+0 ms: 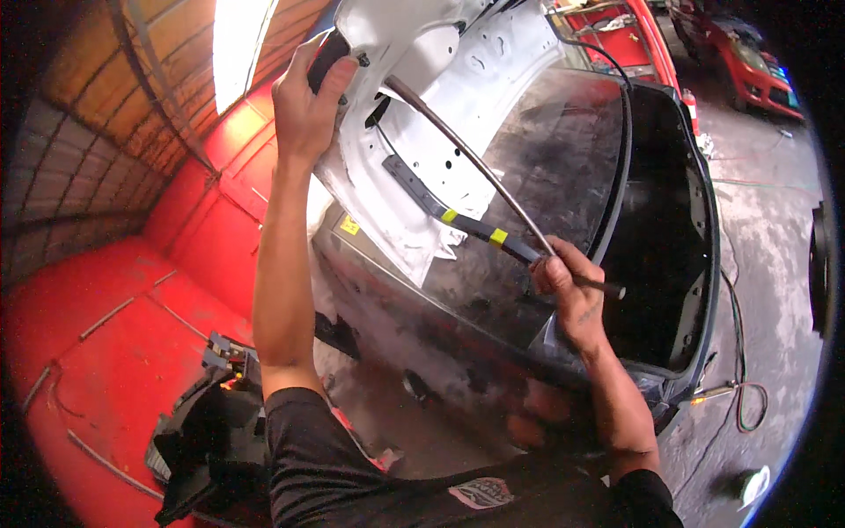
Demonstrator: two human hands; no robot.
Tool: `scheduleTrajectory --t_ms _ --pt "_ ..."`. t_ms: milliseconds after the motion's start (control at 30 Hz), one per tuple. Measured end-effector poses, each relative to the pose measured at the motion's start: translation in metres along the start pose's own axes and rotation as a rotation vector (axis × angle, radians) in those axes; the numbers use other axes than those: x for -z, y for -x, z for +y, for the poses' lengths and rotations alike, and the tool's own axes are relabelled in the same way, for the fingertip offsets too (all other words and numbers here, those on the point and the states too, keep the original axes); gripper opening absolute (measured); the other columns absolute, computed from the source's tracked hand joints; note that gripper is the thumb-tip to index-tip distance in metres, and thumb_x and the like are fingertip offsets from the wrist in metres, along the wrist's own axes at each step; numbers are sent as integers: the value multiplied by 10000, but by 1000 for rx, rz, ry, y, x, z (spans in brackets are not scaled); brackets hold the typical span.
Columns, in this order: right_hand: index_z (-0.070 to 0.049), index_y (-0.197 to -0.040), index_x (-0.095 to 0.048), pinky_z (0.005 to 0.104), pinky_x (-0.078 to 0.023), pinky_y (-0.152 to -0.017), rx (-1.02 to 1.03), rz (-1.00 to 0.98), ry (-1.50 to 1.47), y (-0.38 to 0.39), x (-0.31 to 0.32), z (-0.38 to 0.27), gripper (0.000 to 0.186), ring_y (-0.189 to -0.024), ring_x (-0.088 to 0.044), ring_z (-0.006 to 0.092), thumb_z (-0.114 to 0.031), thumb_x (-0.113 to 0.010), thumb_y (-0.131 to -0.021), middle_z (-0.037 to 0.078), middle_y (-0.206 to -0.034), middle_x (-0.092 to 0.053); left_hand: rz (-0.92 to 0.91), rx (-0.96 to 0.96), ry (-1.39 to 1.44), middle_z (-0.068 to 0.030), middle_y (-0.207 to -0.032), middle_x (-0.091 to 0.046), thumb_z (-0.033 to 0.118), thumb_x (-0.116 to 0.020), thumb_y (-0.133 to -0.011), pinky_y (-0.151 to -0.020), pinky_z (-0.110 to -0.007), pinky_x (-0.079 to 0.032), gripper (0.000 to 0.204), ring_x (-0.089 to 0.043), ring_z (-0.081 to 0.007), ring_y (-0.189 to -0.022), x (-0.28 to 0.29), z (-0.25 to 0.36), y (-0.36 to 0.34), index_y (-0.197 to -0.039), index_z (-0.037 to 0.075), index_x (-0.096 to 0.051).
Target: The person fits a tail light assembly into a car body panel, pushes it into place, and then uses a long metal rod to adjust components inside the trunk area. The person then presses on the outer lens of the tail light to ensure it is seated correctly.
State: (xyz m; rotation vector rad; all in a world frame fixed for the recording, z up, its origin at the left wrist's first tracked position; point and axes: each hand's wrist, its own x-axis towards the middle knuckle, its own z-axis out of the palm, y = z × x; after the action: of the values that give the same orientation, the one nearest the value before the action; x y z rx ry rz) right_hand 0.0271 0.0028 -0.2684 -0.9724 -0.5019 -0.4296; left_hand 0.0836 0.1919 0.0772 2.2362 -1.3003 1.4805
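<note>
Overhead, near the top of the view, the left hand (308,106) reaches up with its fingers (339,75) curled over a black part at the edge of a raised white hatch panel (458,97). Lower and to the right, the right hand (570,295) is closed in a fist around the lower end of a thin grey metal rod (466,158), whose dark tip sticks out just past the knuckles; the rod runs up and left across the panel's inner face to a point close beside the left hand. A dark flat strip (440,207) lies along the panel just under the rod, and two small yellow-green tape bands (498,236) wrap it near the right hand. On the panel's lower left sits a small square yellow label (349,226); its markings are too small to make out. Dusty rear glass (546,167) fills the frame below the white metal, edged by a black rubber seal (627,150). A red wall (114,352) stands to the left, a red car (748,62) is parked at the upper right, and a thin hose (744,387) loops on the grey concrete floor (775,264).
</note>
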Motion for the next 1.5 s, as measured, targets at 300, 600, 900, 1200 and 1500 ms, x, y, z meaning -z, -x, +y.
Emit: scheduleTrajectory --t_ms 300,600,900,1200,1500 --pt "-12 -1195 -610 384 -483 -658 383 135 583 -3 -9 -5 312 -723 -606 313 -19 -635 -885 155 -852 -612 19 56 -8 -136 -977 -731 416 -693 -910 -829 -327 -516 507 -678 -194 -894 0 -6 4 -1200 5 -630" --pt "-23 -1194 -614 416 -494 -752 747 155 821 -26 -14 1 446 -810 -584 354 107 -648 -770 144 -869 -582 25 95 39 -135 -1020 -724 420 -689 -916 -864 -324 -505 521 -666 -193 -939 1 -18 8 -1223 4 -626" --pt "50 -1258 -565 445 -466 -794 970 162 1015 -39 -20 10 549 -767 -571 254 89 -701 -728 93 -791 -529 51 90 73 -126 -1026 -717 413 -685 -921 -880 -316 -493 524 -652 -179 -949 -1 -20 11 -1224 -9 -621" --pt "-24 -1326 -560 422 -433 -849 908 161 1090 -55 -21 21 569 -760 -540 236 -1 -657 -766 59 -778 -517 45 158 41 -140 -1045 -716 437 -689 -907 -885 -329 -494 555 -658 -198 -963 1 -20 12 -1230 -9 -620" --pt "-5 -1262 -635 316 -459 -639 94 -100 213 -54 -14 1 400 -670 -557 152 -280 -549 -983 79 -767 -619 61 134 79 -140 -1065 -713 438 -686 -909 -904 -330 -488 564 -653 -196 -985 2 -31 14 -1234 -18 -617"
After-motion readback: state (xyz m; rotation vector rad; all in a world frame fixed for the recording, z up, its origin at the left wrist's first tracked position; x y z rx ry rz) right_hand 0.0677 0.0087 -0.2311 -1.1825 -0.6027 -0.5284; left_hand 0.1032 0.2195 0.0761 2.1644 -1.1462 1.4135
